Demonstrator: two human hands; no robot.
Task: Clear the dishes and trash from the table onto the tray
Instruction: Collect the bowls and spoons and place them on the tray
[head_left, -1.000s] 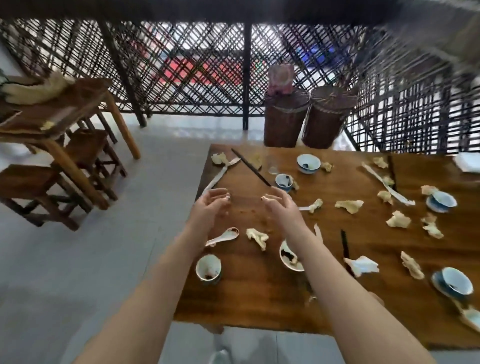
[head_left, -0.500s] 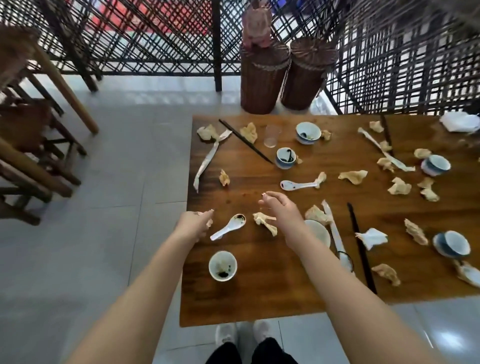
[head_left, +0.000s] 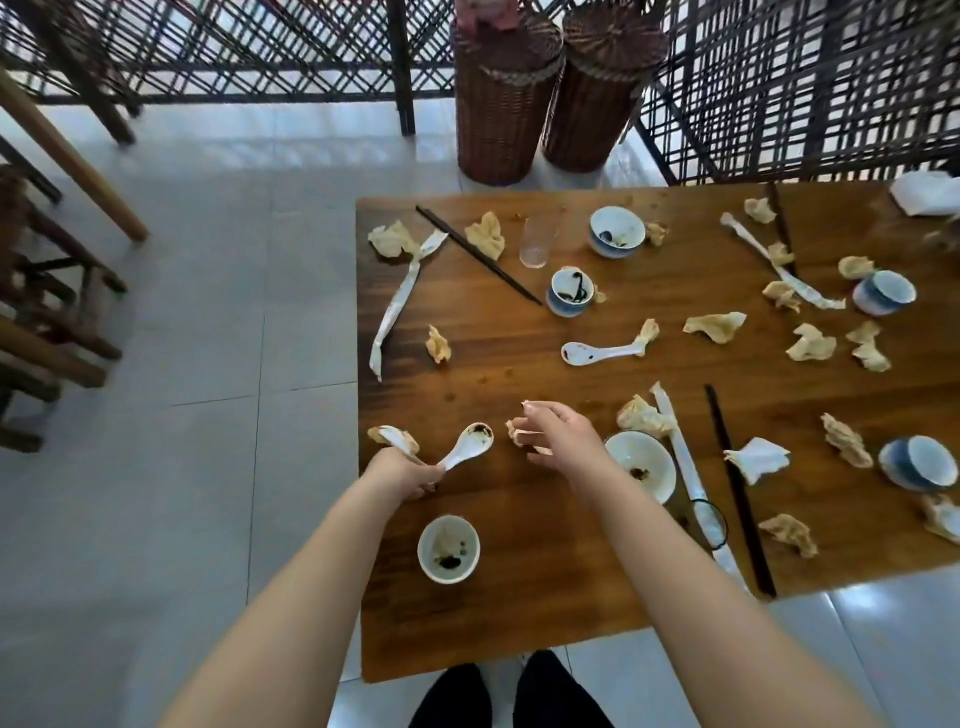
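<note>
**A messy wooden table, two busy hands, no tray to see**

The brown table stands on a pale tile floor. A dark criss-cross fence and two tall woven baskets are on the far side. Scrunched papers and dishes lie all over the top. I cannot see the tray anywhere.

My left hand is curled round the handle of a white spoon at the near left edge. A scrunched paper seems tucked in the same fingers. My right hand pinches another paper ball with thumb and fingertips, just right of the spoon.

What could go wrong? The spoon has dark sauce in its scoop. If I tip it, I think the sauce drips on the table or the floor. Two things in one hand is a lot, so the paper may slip out over the edge. My right arm is just beside the white dish and could bump it.

The near cup holds dark sauce bits. The white dish has one small dark blob. Farther off, a blue cup has dark streaks inside, and a bowl has dark bits. The clear glass looks empty. For the two cups at the right, I cannot tell.
</note>
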